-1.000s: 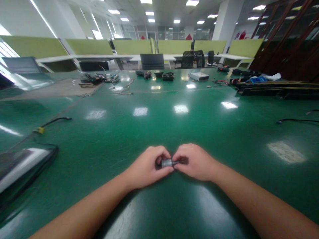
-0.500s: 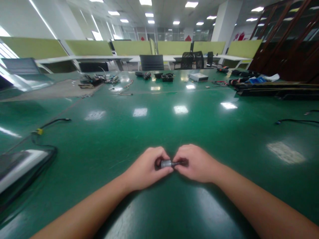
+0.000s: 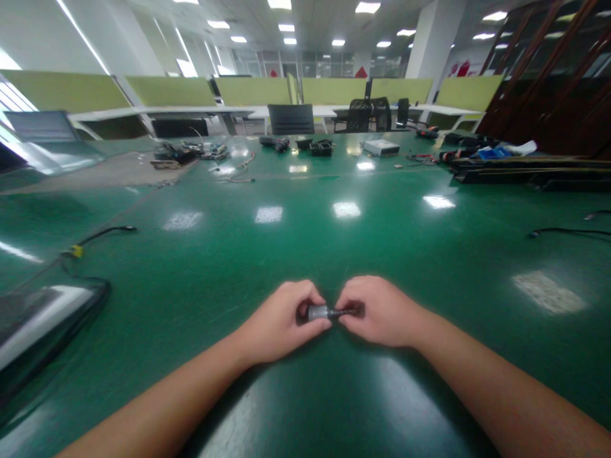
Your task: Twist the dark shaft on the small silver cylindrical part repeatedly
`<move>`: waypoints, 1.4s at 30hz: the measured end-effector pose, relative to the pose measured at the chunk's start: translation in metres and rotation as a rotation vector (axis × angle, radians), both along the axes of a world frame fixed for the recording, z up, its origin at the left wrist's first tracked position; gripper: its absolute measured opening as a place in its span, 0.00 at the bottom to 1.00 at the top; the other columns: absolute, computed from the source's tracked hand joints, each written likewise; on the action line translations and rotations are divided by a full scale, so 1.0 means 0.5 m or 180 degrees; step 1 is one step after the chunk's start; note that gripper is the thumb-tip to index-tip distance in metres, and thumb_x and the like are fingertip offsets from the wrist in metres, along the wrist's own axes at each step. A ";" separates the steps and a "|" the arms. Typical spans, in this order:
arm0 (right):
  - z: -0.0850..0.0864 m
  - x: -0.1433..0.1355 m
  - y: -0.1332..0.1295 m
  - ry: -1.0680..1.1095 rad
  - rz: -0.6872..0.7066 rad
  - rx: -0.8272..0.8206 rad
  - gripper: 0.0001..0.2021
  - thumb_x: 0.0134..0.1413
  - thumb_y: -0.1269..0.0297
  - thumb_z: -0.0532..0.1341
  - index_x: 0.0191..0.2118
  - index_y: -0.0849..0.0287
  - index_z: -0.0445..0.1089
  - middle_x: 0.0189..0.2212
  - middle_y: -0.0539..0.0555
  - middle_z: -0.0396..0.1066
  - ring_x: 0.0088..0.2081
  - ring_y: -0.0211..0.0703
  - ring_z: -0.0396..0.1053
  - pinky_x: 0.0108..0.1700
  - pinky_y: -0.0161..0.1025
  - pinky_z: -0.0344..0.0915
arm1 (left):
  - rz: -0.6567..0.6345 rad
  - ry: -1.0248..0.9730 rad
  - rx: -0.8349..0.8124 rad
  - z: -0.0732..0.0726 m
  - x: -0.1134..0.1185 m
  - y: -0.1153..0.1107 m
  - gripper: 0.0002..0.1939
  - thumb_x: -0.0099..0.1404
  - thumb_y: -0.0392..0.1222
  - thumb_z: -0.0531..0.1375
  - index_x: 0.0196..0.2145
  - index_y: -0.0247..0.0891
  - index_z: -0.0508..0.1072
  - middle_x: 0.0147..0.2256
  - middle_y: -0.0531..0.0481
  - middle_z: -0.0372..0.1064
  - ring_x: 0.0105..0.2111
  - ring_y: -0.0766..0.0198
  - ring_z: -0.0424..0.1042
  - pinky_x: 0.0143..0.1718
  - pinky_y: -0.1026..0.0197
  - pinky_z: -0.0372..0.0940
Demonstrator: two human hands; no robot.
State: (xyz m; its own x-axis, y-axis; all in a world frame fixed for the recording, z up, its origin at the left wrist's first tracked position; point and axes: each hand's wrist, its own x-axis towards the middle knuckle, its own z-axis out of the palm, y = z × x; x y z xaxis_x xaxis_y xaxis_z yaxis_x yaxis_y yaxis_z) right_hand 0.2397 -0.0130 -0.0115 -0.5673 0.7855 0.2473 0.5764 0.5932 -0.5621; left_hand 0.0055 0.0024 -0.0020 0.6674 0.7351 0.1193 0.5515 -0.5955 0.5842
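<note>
Close to the near side of the green table, my left hand (image 3: 298, 320) is closed round a small grey metal cylinder (image 3: 317, 312), its thumb and index finger curled about it. From the cylinder's right end runs a thin dark rod (image 3: 340, 313), lying level in line with it. My right hand (image 3: 375, 312) has its fingers pinched about the rod's far end, which they partly hide. A narrow gap separates the two hands. What exact kind of part this is, I cannot make out.
The shiny green table (image 3: 296, 245) carries a grey-and-white device (image 3: 52, 312) with a black cable at left. Cables (image 3: 568, 232) lie at right. Toward the back are a power drill (image 3: 275, 144), black trays (image 3: 315, 147), a white box (image 3: 380, 147) and long black bars (image 3: 529, 173).
My right hand has shifted slightly to the right, and a bit more of the dark rod shows between the hands. My left hand and the cylinder stay nearly still.
</note>
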 end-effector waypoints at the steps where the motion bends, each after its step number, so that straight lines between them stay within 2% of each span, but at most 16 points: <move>1: 0.000 0.001 0.000 0.0003 -0.0004 -0.0016 0.03 0.51 0.70 0.66 0.33 0.58 0.77 0.28 0.49 0.73 0.31 0.38 0.67 0.36 0.36 0.59 | -0.0004 0.0000 0.0004 -0.001 -0.001 0.000 0.10 0.65 0.47 0.64 0.37 0.38 0.71 0.32 0.53 0.69 0.31 0.62 0.67 0.34 0.61 0.58; 17: 0.010 0.030 0.004 -0.0096 -0.0101 -0.0194 0.03 0.49 0.71 0.68 0.32 0.58 0.77 0.28 0.49 0.73 0.30 0.37 0.67 0.33 0.34 0.60 | 0.0020 -0.0047 -0.0008 -0.009 -0.004 0.002 0.10 0.65 0.47 0.65 0.38 0.39 0.71 0.33 0.52 0.69 0.32 0.62 0.67 0.35 0.61 0.60; 29: 0.011 0.091 0.029 -0.0087 -0.0340 -0.0624 0.04 0.46 0.71 0.69 0.31 0.60 0.78 0.28 0.49 0.73 0.28 0.36 0.69 0.31 0.33 0.63 | 0.0089 -0.0090 -0.0167 -0.006 -0.004 0.003 0.11 0.64 0.48 0.65 0.38 0.39 0.71 0.33 0.52 0.70 0.32 0.62 0.68 0.33 0.61 0.61; 42: 0.010 0.067 0.020 0.0047 -0.0248 -0.0601 0.04 0.49 0.70 0.69 0.34 0.59 0.79 0.28 0.50 0.74 0.28 0.36 0.69 0.31 0.33 0.62 | 0.0064 -0.0109 -0.0112 -0.008 -0.004 0.003 0.11 0.65 0.48 0.65 0.38 0.39 0.71 0.33 0.51 0.70 0.32 0.62 0.68 0.33 0.61 0.60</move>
State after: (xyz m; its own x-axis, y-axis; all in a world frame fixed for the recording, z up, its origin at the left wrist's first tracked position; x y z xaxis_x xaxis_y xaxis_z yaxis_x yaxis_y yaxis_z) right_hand 0.2732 -0.0030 -0.0065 -0.5005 0.8600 0.0994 0.6072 0.4305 -0.6678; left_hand 0.0034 0.0039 -0.0060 0.6484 0.7525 0.1157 0.5424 -0.5632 0.6234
